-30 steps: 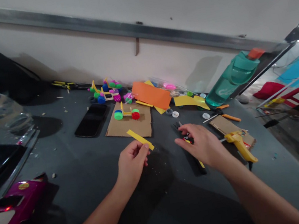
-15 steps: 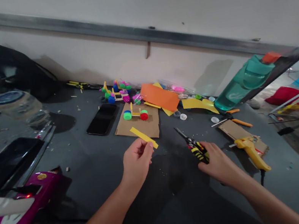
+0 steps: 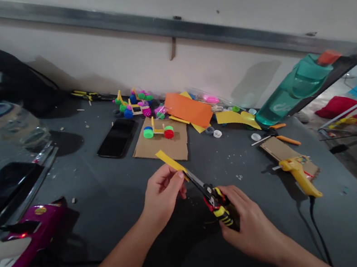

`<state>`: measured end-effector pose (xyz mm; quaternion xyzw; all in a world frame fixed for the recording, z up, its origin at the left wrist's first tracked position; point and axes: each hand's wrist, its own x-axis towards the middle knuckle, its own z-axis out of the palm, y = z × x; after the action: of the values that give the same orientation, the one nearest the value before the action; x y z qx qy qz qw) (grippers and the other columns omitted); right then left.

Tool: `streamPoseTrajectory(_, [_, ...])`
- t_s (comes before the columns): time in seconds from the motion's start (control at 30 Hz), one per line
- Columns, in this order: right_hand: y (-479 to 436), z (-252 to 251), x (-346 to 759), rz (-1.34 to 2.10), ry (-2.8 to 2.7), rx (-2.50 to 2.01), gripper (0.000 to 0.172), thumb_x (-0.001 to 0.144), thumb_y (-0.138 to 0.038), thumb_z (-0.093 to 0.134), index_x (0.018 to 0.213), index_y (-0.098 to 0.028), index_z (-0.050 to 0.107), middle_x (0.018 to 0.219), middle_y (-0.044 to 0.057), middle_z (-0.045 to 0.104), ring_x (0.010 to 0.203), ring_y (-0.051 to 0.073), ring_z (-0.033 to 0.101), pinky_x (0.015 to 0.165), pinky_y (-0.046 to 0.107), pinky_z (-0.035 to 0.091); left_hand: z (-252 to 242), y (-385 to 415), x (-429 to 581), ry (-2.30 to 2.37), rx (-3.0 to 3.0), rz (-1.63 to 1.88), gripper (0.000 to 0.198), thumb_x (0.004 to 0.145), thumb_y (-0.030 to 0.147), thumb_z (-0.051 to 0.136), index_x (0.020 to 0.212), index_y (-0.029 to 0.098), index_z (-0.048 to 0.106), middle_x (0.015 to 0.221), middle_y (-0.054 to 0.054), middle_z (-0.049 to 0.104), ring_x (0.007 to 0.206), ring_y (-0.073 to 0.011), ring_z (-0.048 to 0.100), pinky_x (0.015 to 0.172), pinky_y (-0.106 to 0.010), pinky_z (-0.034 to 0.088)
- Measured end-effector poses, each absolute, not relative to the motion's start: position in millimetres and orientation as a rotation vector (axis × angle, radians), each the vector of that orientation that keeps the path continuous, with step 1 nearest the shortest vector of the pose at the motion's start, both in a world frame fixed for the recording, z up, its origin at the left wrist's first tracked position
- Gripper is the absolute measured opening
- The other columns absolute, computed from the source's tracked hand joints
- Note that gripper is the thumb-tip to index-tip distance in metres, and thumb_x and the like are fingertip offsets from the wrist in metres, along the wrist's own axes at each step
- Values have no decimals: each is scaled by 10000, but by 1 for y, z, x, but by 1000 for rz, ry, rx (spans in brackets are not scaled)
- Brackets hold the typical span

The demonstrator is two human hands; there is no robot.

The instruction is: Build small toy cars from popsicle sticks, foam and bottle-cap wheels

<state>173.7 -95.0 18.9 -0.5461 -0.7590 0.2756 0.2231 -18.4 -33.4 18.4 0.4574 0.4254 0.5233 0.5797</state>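
Between the thumb and fingers of my left hand [image 3: 166, 193] is a yellow paper strip [image 3: 168, 160], its far end pointing up and left. My right hand [image 3: 250, 217] is wrapped round the black, yellow and red handles of the scissors [image 3: 216, 200]. Their blades are parted and meet the strip's near end beside my left thumb. Beyond my hands, a small toy car [image 3: 158, 130] with green and red wheels stands on a cardboard piece [image 3: 177, 146].
A black phone [image 3: 117, 138] lies left of the cardboard. Orange paper [image 3: 188, 109] and small toys [image 3: 135, 105] are near the wall. At right are a teal bottle [image 3: 290, 91] and a yellow glue gun [image 3: 298, 176]; a purple device [image 3: 27, 238] sits left.
My right hand has moved left with the scissors, bringing the blades to the strip. The blades are now parted. My left hand still holds the strip, and the view has shifted slightly.
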Motion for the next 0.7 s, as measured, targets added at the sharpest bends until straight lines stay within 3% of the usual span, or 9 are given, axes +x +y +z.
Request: streamPoseTrajectory(0.7, [-94, 23, 179, 696, -2102, -1479, 629, 587, -91, 503, 1203, -189, 419, 1075, 110, 524, 993, 250, 512, 853, 423, 466, 5, -33, -18, 857, 982, 1159, 124, 784, 301, 577, 740, 185, 582, 549, 37, 497, 448, -79, 468, 432, -212, 411])
